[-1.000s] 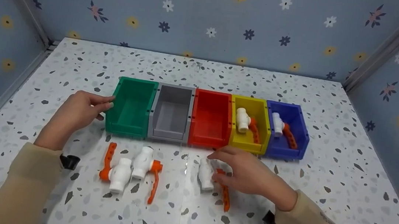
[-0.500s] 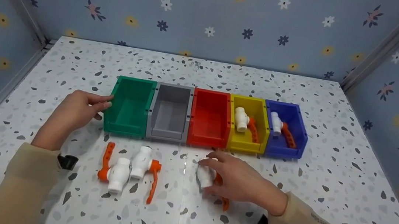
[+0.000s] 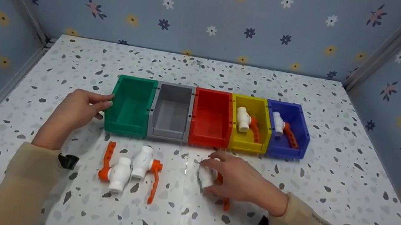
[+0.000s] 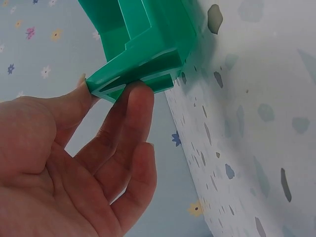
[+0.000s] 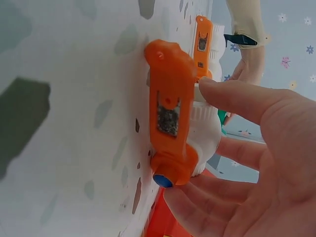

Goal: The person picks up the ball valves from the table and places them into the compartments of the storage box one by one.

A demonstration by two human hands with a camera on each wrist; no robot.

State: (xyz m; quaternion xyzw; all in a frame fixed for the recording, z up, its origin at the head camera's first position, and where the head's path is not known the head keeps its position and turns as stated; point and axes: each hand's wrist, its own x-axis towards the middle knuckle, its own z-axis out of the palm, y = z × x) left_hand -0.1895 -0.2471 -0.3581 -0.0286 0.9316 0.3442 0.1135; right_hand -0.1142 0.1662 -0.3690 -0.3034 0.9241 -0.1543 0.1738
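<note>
At the row's left end, my left hand (image 3: 76, 108) pinches the side rim of the green bin (image 3: 131, 106); in the left wrist view the thumb and fingers (image 4: 140, 106) lie on either side of that rim. My right hand (image 3: 240, 180) grips a white ball valve (image 3: 206, 176) lying on the table, thumb at one end of its body and fingers round the other side. Its orange lever (image 5: 170, 106) shows plainly in the right wrist view, partly covered from above. Two similar valves, one left (image 3: 119, 174) and one right (image 3: 143, 163), lie side by side further left.
Joined to the green bin stand a grey bin (image 3: 170, 134), a red bin (image 3: 208, 140), a yellow bin (image 3: 247, 147) and a blue bin (image 3: 285, 153). A valve (image 3: 243, 119) lies in the yellow one, another valve (image 3: 278, 124) in the blue. Flowered panels enclose the speckled table (image 3: 197, 71).
My right hand has come down and left over the nearest valve, its fingers now closing round the body. The left hand stays at the green bin.
</note>
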